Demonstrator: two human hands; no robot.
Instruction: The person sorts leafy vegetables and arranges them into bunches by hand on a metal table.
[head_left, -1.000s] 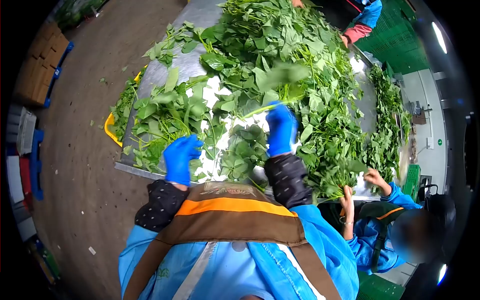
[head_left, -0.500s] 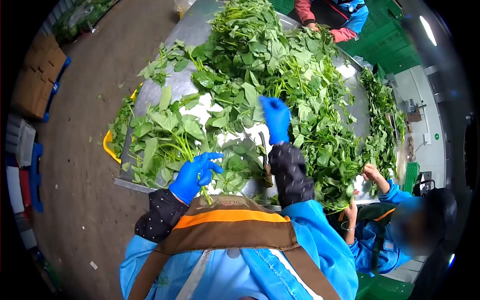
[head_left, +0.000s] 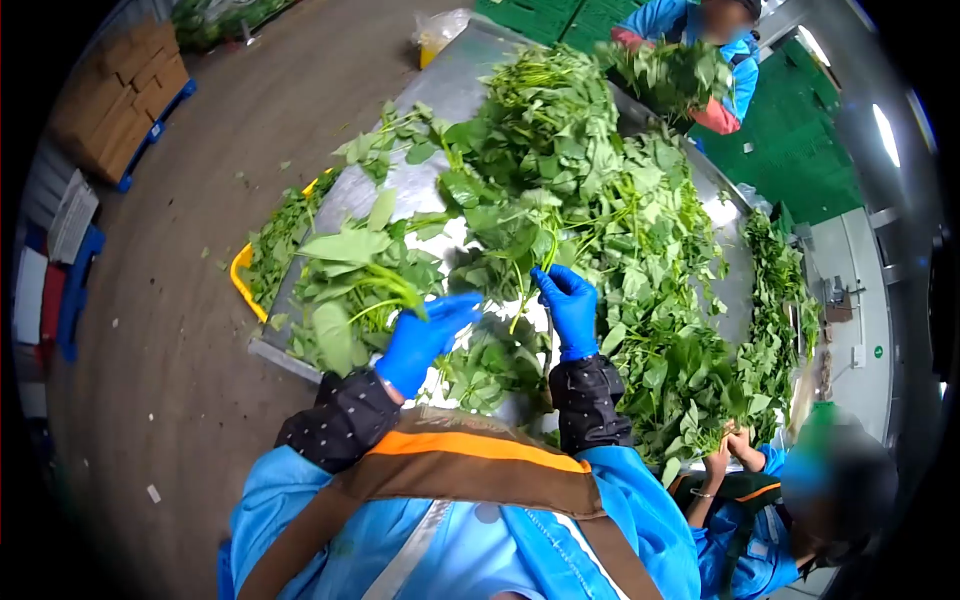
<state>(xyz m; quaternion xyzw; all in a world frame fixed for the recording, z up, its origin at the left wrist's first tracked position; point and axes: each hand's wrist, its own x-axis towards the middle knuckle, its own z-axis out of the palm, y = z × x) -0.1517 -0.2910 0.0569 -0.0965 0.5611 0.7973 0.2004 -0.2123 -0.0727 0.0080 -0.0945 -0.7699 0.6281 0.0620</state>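
My left hand [head_left: 428,340], in a blue glove, holds a small bunch of leafy green stems [head_left: 385,280] at its cut ends, with the fingers stretched toward the right. The broad leaves of that bunch point up and left. In my right hand [head_left: 568,305], also gloved in blue, the fingertips pinch a leafy green sprig [head_left: 535,245]; its stems hang down just left of the fingers. A large heap of leafy greens [head_left: 550,140] lies beyond both hands on the metal table [head_left: 410,195].
A co-worker [head_left: 770,510] at the lower right handles greens with bare hands. Another person [head_left: 740,60] across the table holds a large bunch. A yellow crate [head_left: 243,275] with greens stands left of the table. Green crates [head_left: 800,150] are stacked behind; cardboard boxes [head_left: 120,90] sit on a pallet.
My right hand has come down and nearer, now with a sprig in its fingers. My left hand has lifted its bunch slightly and moved right. The person across now holds up a bunch.
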